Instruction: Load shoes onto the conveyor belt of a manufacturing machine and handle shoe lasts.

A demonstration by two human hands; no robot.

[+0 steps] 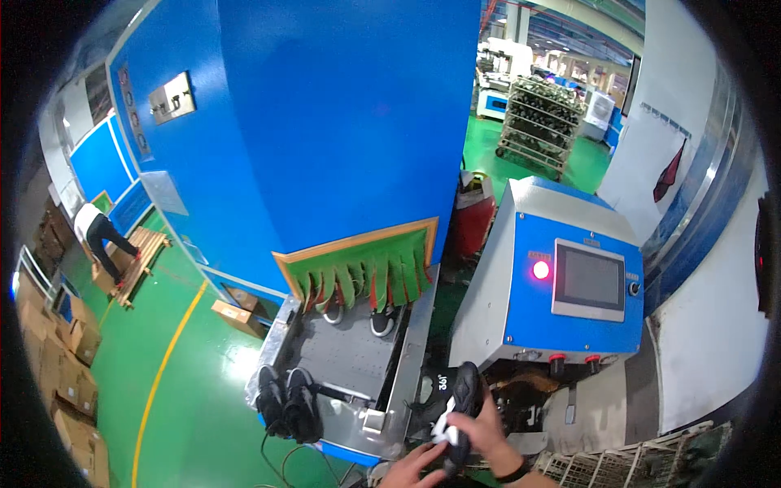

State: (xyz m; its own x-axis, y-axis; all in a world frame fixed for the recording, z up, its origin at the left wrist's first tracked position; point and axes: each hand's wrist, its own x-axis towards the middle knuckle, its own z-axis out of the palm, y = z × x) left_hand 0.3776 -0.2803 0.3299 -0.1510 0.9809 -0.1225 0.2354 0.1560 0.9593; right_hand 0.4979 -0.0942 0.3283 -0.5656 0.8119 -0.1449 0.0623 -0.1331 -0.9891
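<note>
Shoe [466, 392] in handling, near right | right hand [486, 427] grasps it | left hand [415, 469]: finger grip cannot tell | next move probably needs steady hold

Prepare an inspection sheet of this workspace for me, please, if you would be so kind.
Surface: grey conveyor; two shoes show below the green strip curtain.
Job's things: black-and-white shoe in hand; dark pair at the conveyor's near left corner.
Clutter: cardboard cartons stacked at left.
Hands: right hand grips the black-and-white shoe; left hand at its lower end, grip unclear.
Cables: dark cables below the conveyor's near end.
Surroundings: blue machine; control box with red light lit; loaded rack; person bending over.
</note>
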